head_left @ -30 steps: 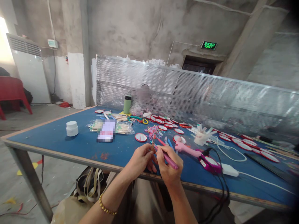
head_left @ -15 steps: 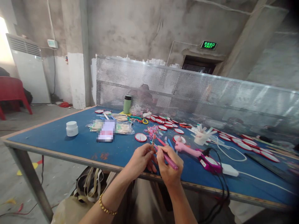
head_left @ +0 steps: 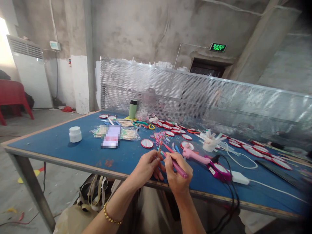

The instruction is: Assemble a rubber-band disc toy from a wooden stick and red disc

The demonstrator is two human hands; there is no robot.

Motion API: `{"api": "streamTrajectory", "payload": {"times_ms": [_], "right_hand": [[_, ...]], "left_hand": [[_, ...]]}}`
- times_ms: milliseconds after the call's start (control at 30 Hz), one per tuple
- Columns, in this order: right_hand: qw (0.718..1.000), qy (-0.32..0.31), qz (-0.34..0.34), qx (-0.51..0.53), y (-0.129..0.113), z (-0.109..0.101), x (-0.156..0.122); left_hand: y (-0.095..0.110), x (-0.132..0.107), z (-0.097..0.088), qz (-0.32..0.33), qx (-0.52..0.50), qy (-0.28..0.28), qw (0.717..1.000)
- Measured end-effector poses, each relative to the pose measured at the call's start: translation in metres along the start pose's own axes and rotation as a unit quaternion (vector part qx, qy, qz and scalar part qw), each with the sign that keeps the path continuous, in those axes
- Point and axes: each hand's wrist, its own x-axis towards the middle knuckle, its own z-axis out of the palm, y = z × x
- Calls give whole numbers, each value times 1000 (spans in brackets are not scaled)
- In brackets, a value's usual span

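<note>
Two hands met at the near edge of the blue table (head_left: 73, 148). Left hand (head_left: 145, 167) pinched a thin wooden stick (head_left: 159, 148) between thumb and fingertips, stick roughly upright above the tabletop. Right hand (head_left: 177, 175) was closed pen-style round a pink rod-shaped tool (head_left: 182, 172), front end touching or just beside the stick; couldn't tell which.

Judgement: the stick looked very light, stiff but easy to snap, so hold it low, close to the worked end. The pink tool looked light, rigid, smooth plastic, best held near the tip.

Gold bracelet (head_left: 110, 217) on the left wrist.

Just beyond: pink gun-shaped device (head_left: 195, 155) lying flat, black cable attached, white adapter (head_left: 239, 177) beside it.

Mid-table: red-rimmed round discs (head_left: 147, 143), white cup (head_left: 209, 144) of sticks, white jar (head_left: 75, 134) well off left.

Farther: green bottle (head_left: 133, 109) near the perforated metal screen (head_left: 219, 97).

Writing: only the green sign (head_left: 217, 47) on the back wall read "EXIT"; characters above it too small. No brand legible on jar or bottle.
</note>
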Motion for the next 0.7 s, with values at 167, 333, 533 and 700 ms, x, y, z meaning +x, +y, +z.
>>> {"api": "streamTrajectory", "payload": {"times_ms": [167, 333, 533, 700], "right_hand": [[999, -20, -15, 23, 0, 1, 1], [999, -29, -14, 28, -1, 2, 1], [999, -31, -15, 24, -2, 1, 2], [1000, -14, -19, 7, -2, 1, 2]], "left_hand": [[0, 0, 1, 4, 3, 5, 1000], [1, 0, 2, 0, 3, 4, 1000], [0, 1, 1, 2, 7, 6, 1000], [0, 1, 1, 3, 4, 4, 1000]]}}
